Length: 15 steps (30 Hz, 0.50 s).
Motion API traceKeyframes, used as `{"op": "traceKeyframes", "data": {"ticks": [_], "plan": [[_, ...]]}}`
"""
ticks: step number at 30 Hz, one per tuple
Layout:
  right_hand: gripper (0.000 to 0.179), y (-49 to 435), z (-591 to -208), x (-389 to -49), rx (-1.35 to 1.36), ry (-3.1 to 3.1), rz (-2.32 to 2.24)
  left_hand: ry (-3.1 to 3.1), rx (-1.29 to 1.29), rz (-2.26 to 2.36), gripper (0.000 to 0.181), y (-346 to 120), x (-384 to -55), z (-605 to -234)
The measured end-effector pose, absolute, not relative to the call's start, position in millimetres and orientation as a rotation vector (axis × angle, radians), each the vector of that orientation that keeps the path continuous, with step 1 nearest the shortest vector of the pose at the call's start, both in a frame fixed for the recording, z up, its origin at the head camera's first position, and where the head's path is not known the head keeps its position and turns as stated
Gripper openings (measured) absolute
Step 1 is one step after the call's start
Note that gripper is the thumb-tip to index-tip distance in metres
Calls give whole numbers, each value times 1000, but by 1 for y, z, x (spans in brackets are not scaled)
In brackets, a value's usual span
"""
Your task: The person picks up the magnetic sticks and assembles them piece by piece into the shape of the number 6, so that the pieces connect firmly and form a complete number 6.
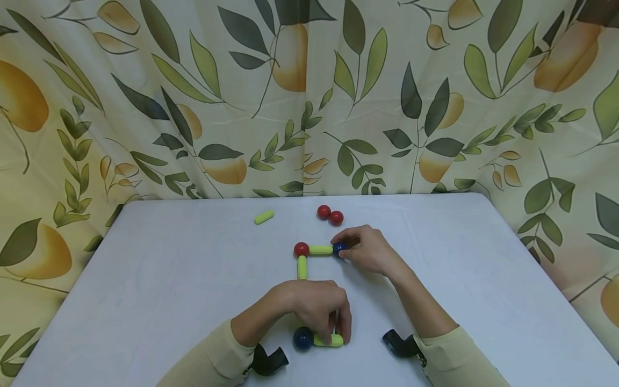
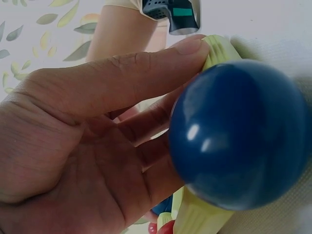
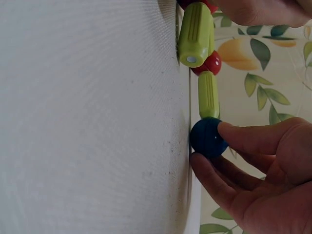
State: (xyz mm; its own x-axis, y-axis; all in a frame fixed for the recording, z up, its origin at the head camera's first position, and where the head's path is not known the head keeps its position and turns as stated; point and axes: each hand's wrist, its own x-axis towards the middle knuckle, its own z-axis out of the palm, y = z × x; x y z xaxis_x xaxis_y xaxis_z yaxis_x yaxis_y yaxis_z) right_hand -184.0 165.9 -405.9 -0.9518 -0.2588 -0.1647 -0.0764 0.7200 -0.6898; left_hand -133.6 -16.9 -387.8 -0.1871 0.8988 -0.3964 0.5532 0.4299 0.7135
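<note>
In the head view, a red ball (image 1: 301, 249) forms a corner between two green rods, one running right (image 1: 321, 250) and one toward the front (image 1: 302, 267). My right hand (image 1: 369, 251) pinches the blue ball (image 3: 208, 137) at the right end of the upper rod, thumb and fingers on either side. Lower down, a larger-looking blue ball (image 1: 303, 338) joins a front green rod (image 1: 337, 339), which my left hand (image 1: 316, 303) pinches. The left hand hides the middle of the structure. The right wrist view shows another green rod (image 3: 195, 39) with a metal-tipped free end.
A loose green rod (image 1: 264, 216) lies toward the back of the white table (image 1: 193, 258). Two red balls (image 1: 324, 212) sit close together right of it. Black wrist devices (image 1: 401, 343) are at both sleeves. A leaf-patterned curtain (image 1: 387, 134) hangs behind the table.
</note>
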Motion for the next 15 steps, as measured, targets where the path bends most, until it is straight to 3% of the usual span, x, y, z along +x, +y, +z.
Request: {"op": "traceKeyframes", "data": {"ticks": [15], "plan": [[26,166,-406,-184,-265,2674,-1039,1910,1211,610,23,-27,-141,-383]]}}
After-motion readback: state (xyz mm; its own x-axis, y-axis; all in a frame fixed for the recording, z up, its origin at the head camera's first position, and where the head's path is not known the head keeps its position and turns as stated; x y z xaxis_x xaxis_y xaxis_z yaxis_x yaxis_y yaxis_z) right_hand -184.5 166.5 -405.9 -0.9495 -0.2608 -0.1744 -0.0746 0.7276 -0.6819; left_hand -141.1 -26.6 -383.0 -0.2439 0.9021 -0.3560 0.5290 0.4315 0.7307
